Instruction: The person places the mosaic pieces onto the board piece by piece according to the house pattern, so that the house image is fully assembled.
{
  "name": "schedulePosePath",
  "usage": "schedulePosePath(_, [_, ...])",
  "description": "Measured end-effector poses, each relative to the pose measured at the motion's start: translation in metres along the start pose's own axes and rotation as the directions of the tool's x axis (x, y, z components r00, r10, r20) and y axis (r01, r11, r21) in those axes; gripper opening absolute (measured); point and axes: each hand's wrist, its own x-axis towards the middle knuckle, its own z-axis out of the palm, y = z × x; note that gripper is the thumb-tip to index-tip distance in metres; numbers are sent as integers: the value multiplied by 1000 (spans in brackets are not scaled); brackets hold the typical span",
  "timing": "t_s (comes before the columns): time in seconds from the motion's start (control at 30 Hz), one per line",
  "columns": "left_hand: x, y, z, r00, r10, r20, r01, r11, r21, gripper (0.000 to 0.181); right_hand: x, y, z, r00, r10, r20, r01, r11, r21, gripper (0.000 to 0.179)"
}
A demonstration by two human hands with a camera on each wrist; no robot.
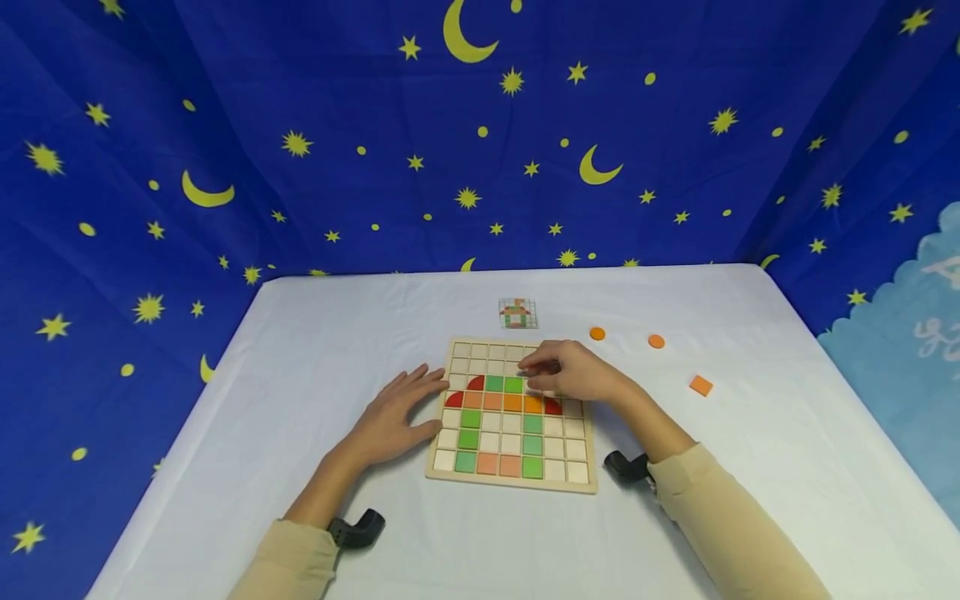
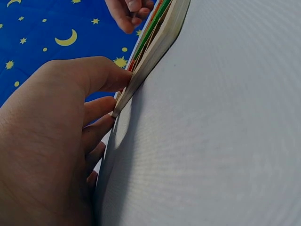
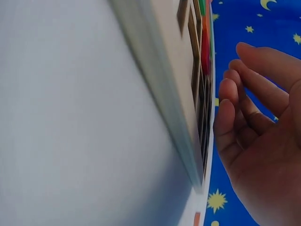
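Observation:
A wooden grid board (image 1: 554,448) lies on the white table, with green square tiles (image 1: 470,419), orange and pink square tiles (image 1: 513,403) and red quarter-round tiles (image 1: 454,399) in some cells. My left hand (image 1: 393,421) lies at the board's left side, fingers spread. In the left wrist view its thumb and fingertips touch the board's edge (image 2: 150,59). My right hand (image 1: 573,371) hovers over the board's upper right, fingers loosely bent. The right wrist view shows this hand (image 3: 263,117) with nothing visible between thumb and fingers; it covers some cells in the head view.
A small pattern card (image 1: 517,313) lies behind the board. To the right are two orange discs (image 1: 597,333) and an orange square tile (image 1: 701,385). A blue starry cloth (image 1: 420,192) hangs around the table's back and sides. Black wrist devices (image 1: 358,529) are on both forearms.

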Motion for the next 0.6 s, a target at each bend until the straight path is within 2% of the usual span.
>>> schedulePosePath(0.6, [0,-1,1,1000,-2,3,2,1000,0,58,-37,13,-29,998,43,-41,-43,999,7,30])
